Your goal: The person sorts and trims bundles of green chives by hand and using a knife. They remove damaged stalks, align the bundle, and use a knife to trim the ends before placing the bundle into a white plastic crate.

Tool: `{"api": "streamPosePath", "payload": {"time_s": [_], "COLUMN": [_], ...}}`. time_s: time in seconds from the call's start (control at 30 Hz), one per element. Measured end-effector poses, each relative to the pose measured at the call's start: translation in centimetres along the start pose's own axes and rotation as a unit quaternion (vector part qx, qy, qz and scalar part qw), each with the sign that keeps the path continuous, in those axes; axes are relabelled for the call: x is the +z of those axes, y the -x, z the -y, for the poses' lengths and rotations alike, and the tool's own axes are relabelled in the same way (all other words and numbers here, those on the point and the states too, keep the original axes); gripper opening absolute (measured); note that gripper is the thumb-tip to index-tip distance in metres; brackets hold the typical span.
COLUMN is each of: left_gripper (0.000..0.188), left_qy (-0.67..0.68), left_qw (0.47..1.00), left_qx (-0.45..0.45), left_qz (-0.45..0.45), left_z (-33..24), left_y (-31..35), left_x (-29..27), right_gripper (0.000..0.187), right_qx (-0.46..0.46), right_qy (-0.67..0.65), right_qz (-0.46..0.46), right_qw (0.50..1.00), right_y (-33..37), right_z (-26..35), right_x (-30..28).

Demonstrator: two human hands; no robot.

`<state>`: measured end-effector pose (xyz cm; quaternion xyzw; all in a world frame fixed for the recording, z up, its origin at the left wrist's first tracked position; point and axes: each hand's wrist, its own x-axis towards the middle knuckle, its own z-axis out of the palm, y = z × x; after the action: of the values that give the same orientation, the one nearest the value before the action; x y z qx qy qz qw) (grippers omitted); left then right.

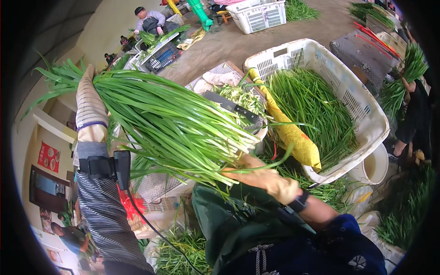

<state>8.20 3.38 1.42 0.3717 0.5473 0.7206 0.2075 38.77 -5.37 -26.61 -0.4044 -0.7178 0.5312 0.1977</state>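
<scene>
A large bunch of garlic chives (pixel 169 119) stretches across the middle, pale stem ends to the right, leafy tips to the upper left. My left hand (pixel 90 94), in a knitted glove, is closed around its leafy part. My right hand (pixel 270 181), in a pale yellowish glove, lies at the stem ends with its fingers stretched out along them and thumb apart. Beyond the stems, a knife (pixel 233 107) with a black handle rests on chopped pale stem pieces (pixel 245 97). A crumpled pale cloth (pixel 220 80) lies behind them.
Right of the bunch stands a white plastic crate (pixel 371 110) of chives, a rolled yellow sack (pixel 288 128) over its near edge. A bucket (pixel 373 165) stands beside it. Loose chives (pixel 181 250) lie below. A person (pixel 151 20) sits at the back; another holds chives at right.
</scene>
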Motion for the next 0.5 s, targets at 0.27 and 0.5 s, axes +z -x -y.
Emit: {"api": "streamPosePath", "payload": {"time_s": [0.27, 0.5], "left_gripper": [0.028, 0.021], "left_qy": [-0.001, 0.041], "left_qw": [1.0, 0.999], "left_qx": [0.022, 0.007], "left_qz": [-0.002, -0.005], "left_z": [-2.0, -2.0], "left_y": [-0.3, 0.8], "left_x": [-2.7, -2.2], "right_gripper": [0.025, 0.069], "right_qx": [-0.133, -0.052], "right_qy": [0.013, 0.209], "right_qz": [-0.14, -0.078], "right_qw": [0.981, 0.973], "right_y": [4.3, 6.4], "right_z": [-10.2, -4.6], "right_x": [1.6, -3.4]}}
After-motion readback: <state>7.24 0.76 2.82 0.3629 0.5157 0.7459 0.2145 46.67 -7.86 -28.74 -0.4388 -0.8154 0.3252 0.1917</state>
